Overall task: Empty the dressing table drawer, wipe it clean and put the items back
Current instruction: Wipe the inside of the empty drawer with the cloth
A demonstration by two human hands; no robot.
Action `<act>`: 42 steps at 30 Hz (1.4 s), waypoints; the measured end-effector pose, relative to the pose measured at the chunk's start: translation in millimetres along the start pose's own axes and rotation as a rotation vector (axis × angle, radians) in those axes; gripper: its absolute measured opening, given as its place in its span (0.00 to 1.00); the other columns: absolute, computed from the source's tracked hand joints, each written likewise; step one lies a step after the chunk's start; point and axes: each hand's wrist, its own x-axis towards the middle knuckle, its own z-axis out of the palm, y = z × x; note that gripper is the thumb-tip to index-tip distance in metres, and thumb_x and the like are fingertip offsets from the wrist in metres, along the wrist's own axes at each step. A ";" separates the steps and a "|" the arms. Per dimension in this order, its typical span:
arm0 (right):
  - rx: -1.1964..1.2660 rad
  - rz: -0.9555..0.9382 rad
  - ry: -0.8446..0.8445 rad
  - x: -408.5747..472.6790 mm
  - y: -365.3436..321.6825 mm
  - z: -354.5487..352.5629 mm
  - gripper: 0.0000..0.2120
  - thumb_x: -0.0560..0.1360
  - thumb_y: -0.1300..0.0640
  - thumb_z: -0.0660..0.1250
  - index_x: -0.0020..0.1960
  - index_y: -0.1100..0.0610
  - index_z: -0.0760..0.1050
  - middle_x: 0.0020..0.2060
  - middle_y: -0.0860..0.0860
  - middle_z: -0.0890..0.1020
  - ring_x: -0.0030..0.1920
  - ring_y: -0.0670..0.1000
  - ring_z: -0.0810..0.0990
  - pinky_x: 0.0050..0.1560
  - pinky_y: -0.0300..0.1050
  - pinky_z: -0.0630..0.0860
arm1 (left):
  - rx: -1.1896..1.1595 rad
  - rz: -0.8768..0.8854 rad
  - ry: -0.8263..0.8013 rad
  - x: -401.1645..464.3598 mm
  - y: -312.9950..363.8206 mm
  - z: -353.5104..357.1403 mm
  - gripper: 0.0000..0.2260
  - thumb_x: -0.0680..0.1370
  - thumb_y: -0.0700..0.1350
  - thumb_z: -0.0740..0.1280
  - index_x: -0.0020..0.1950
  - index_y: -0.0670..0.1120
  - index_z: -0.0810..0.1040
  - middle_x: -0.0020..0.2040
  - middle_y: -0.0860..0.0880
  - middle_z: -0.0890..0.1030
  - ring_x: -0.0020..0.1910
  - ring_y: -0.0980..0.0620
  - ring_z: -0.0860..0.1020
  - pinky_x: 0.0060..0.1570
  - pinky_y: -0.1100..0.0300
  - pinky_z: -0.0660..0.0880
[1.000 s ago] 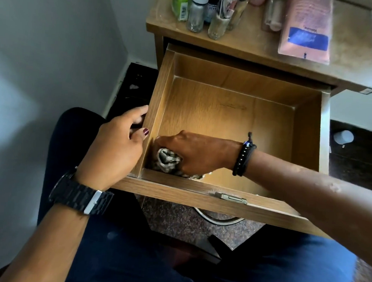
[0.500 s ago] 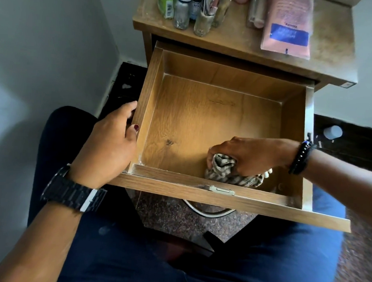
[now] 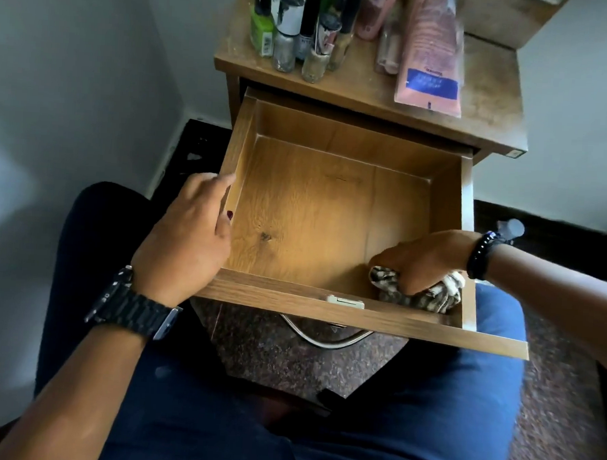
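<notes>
Wipe reaches the drawer's near right corner

The right hand (image 3: 422,262), clenched on the patterned cloth (image 3: 415,293), has swept from the near left corner across to the near right of the drawer (image 3: 317,209), so the front strip looks wiped. The left hand (image 3: 184,236) steadies the left wall, fingers loosely extended. The bottles (image 3: 292,33) and pink tube (image 3: 432,52) wait on the tabletop (image 3: 487,99).

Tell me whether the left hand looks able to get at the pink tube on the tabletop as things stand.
Probably yes. The left hand only rests on the drawer side wall, holding nothing, and the pink tube lies uncovered on the tabletop. The reach crosses the open drawer, clear of the right hand gripping the cloth.
</notes>
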 end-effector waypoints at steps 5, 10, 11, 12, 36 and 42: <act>0.231 0.005 0.109 -9.1 7.5 8.4 0.34 0.74 0.66 0.60 0.75 0.47 0.53 0.72 0.51 0.65 0.61 0.50 0.69 0.49 0.34 0.68 | -0.026 -0.014 -0.026 1.5 1.8 -0.4 0.21 0.80 0.40 0.57 0.73 0.49 0.60 0.71 0.49 0.62 0.64 0.50 0.70 0.52 0.65 0.63; 0.419 0.018 0.199 -10.5 11.4 15.9 0.32 0.74 0.67 0.62 0.73 0.49 0.57 0.67 0.52 0.69 0.57 0.49 0.72 0.47 0.38 0.74 | -0.145 -0.078 -0.064 5.9 1.7 -4.2 0.21 0.80 0.39 0.56 0.73 0.50 0.59 0.72 0.49 0.62 0.65 0.52 0.68 0.52 0.65 0.63; 0.432 0.021 0.204 -10.2 10.1 16.1 0.32 0.74 0.67 0.62 0.73 0.49 0.58 0.67 0.52 0.70 0.58 0.51 0.73 0.50 0.41 0.76 | -0.171 -0.088 -0.071 7.0 1.3 -5.0 0.21 0.80 0.40 0.56 0.73 0.51 0.59 0.71 0.49 0.62 0.60 0.52 0.70 0.50 0.65 0.65; 0.445 0.018 0.211 -9.8 7.6 15.9 0.30 0.74 0.67 0.62 0.72 0.49 0.60 0.66 0.53 0.71 0.58 0.52 0.74 0.51 0.43 0.77 | -0.197 -0.096 -0.076 7.4 0.8 -6.3 0.21 0.80 0.40 0.55 0.73 0.51 0.59 0.71 0.49 0.63 0.55 0.54 0.71 0.48 0.66 0.65; 0.821 -0.343 0.263 22.2 -99.9 -49.2 0.13 0.74 0.66 0.66 0.57 0.56 0.71 0.57 0.58 0.79 0.57 0.59 0.78 0.57 0.55 0.77 | -0.678 -0.303 -0.166 18.1 -2.4 -17.3 0.21 0.78 0.38 0.58 0.70 0.47 0.63 0.68 0.43 0.67 0.64 0.45 0.71 0.63 0.47 0.70; 1.145 -0.455 0.180 37.1 -76.1 -48.8 0.12 0.74 0.65 0.65 0.56 0.57 0.76 0.54 0.57 0.81 0.52 0.55 0.81 0.57 0.53 0.78 | -0.632 -0.316 -0.117 21.1 -2.1 -23.3 0.18 0.80 0.41 0.56 0.71 0.44 0.63 0.70 0.42 0.65 0.68 0.46 0.65 0.64 0.55 0.63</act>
